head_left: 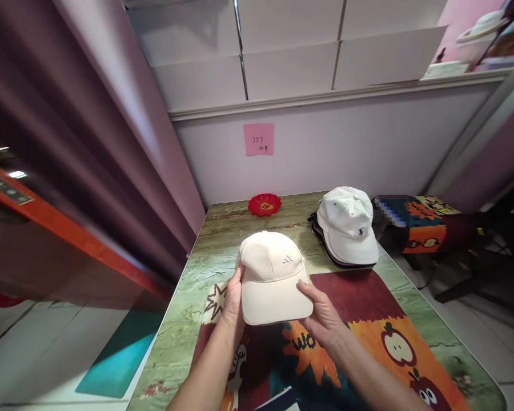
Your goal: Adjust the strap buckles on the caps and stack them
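A cream baseball cap [274, 274] with a small striped logo is held between my two hands, its brim toward me, above a colourful printed mat [360, 291]. My left hand [233, 297] grips the cap's left side where crown and brim meet. On the other side my right hand [321, 311] has its thumb on top of the brim and its fingers underneath, mostly hidden. To the right, a white baseball cap [346, 222] with a small dark emblem tops a stack of caps, dark ones showing below it.
The wood-patterned table [175, 342] carries a red scalloped dish [264, 204] at its far edge. Behind stands a pale wall with a pink paper note [259, 139]. A purple curtain [124, 114] hangs at left. A dark striped item [280, 402] lies at the near edge.
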### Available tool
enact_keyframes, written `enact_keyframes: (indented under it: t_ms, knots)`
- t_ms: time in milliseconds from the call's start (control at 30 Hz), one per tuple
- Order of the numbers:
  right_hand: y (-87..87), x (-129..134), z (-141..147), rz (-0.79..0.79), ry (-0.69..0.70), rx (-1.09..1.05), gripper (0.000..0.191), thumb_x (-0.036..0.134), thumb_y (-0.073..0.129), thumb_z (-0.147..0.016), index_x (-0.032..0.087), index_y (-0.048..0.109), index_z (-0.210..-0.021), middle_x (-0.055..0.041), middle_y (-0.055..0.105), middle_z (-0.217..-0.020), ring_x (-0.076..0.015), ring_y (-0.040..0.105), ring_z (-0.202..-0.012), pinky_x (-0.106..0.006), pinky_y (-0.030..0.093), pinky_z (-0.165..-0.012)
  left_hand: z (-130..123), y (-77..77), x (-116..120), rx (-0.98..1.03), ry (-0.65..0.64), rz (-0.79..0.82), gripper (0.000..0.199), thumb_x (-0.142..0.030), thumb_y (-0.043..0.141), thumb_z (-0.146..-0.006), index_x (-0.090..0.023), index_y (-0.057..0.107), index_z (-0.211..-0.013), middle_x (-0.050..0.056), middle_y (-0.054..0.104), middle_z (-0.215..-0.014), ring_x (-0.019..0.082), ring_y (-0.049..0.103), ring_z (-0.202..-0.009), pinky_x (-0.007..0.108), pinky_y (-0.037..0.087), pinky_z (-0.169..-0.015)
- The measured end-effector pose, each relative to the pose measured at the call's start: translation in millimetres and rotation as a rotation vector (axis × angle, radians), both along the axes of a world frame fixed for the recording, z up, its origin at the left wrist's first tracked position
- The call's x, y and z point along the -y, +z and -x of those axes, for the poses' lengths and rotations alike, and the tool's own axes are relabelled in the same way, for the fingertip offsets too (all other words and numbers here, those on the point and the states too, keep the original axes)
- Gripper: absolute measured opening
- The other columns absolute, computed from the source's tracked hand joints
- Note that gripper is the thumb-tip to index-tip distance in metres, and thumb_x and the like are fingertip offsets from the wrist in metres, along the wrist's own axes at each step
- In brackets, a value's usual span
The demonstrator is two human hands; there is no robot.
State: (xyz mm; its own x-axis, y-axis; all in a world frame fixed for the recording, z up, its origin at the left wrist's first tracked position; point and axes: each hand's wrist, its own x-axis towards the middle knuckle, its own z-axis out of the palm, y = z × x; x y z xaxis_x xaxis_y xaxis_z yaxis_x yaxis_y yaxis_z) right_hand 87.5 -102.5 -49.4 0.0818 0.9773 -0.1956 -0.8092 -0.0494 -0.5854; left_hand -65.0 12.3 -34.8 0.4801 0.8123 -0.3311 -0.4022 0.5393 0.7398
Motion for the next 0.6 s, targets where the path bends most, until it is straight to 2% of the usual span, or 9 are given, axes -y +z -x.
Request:
enact_keyframes:
  t_ms: [100, 233, 300, 333, 367, 433, 500, 567, 600]
  knots:
    - [39.6, -10, -33, -0.022, -0.087, 0.21, 0.052, 0.038, 0.076, -0.079, 0.023, 0.061, -0.126, -0.0094, 0.076, -0.116, -0.0306, 0.073, -0.104, -0.045, 0.061, -0.09, 1, -23.9, 11, -0.061, -0.001, -0.063, 0.055, -0.065, 0.062, -0.083, -0.019, 0.069, -0.112, 0.01, 0.077, -0.094, 0.028, 0.072, -0.086, 0.041, 0.058, -0.076]
    - [103.6, -38, -110, -0.156, -0.276, 0.559, 0.051, 0.049, 0.07, -0.082, 0.022, 0.062, -0.125, -0.0104, 0.073, -0.121, -0.0313, 0.068, -0.115, -0.044, 0.06, -0.092, 10, -59.9, 23, -0.359, -0.134, -0.296, 0.044, -0.057, 0.077, -0.073, -0.018, 0.071, -0.092, 0.006, 0.073, -0.08, 0.02, 0.065, -0.067, 0.032, 0.051, -0.064]
    - [123.3, -52, -151, -0.201, -0.428, 0.629, 0.047, 0.048, 0.066, -0.084, 0.022, 0.063, -0.123, -0.0092, 0.072, -0.124, -0.031, 0.066, -0.119, -0.044, 0.059, -0.092, 15, -71.1, 26, -0.434, -0.164, -0.376, 0.042, -0.053, 0.081, -0.069, -0.018, 0.071, -0.09, 0.004, 0.071, -0.076, 0.017, 0.062, -0.065, 0.03, 0.049, -0.064]
    - [126.8, -57, -171, -0.21, -0.496, 0.628, 0.043, 0.045, 0.066, -0.085, 0.021, 0.064, -0.12, -0.0089, 0.072, -0.125, -0.0308, 0.065, -0.12, -0.044, 0.06, -0.092, 16, -74.3, 27, -0.445, -0.167, -0.393, 0.042, -0.052, 0.08, -0.069, -0.018, 0.07, -0.092, 0.004, 0.071, -0.076, 0.017, 0.062, -0.065, 0.029, 0.049, -0.064]
    - [125.4, -61, -189, -0.213, -0.545, 0.621, 0.039, 0.041, 0.066, -0.085, 0.02, 0.066, -0.118, -0.009, 0.072, -0.125, -0.0306, 0.065, -0.121, -0.043, 0.06, -0.092, 17, -76.3, 28, -0.452, -0.168, -0.402, 0.042, -0.051, 0.079, -0.07, -0.017, 0.07, -0.093, 0.004, 0.071, -0.078, 0.017, 0.062, -0.067, 0.029, 0.049, -0.065]
    - [108.6, -62, -219, -0.174, -0.609, 0.591, 0.033, 0.031, 0.067, -0.083, 0.018, 0.068, -0.113, -0.0096, 0.073, -0.121, -0.0296, 0.067, -0.118, -0.042, 0.06, -0.093, 18, -77.5, 29, -0.473, -0.168, -0.424, 0.039, -0.05, 0.076, -0.073, -0.017, 0.07, -0.094, 0.005, 0.071, -0.079, 0.017, 0.063, -0.069, 0.03, 0.05, -0.067]
    - [78.2, -55, -240, -0.034, -0.639, 0.566, 0.027, 0.025, 0.068, -0.081, 0.015, 0.07, -0.106, -0.0118, 0.076, -0.111, -0.0284, 0.071, -0.108, -0.041, 0.062, -0.089, 18, -77.4, 30, -0.491, -0.159, -0.457, 0.037, -0.049, 0.074, -0.075, -0.017, 0.07, -0.094, 0.006, 0.071, -0.081, 0.018, 0.063, -0.071, 0.03, 0.052, -0.069]
    - [43.7, -42, -249, 0.23, -0.694, 0.585, 0.019, 0.021, 0.072, -0.077, 0.013, 0.07, -0.094, -0.0128, 0.077, -0.093, -0.027, 0.075, -0.089, -0.038, 0.064, -0.078, 18, -77.3, 32, -0.51, -0.149, -0.485, 0.036, -0.049, 0.072, -0.076, -0.018, 0.071, -0.094, 0.006, 0.072, -0.083, 0.018, 0.064, -0.073, 0.031, 0.052, -0.071]
    - [27.9, -36, -251, 0.302, -0.734, 0.594, 0.018, 0.021, 0.075, -0.074, 0.013, 0.069, -0.089, -0.0122, 0.076, -0.084, -0.0264, 0.075, -0.08, -0.038, 0.065, -0.071, 18, -77.4, 33, -0.521, -0.145, -0.494, 0.036, -0.049, 0.072, -0.076, -0.018, 0.071, -0.094, 0.006, 0.072, -0.084, 0.019, 0.065, -0.074, 0.031, 0.053, -0.072]
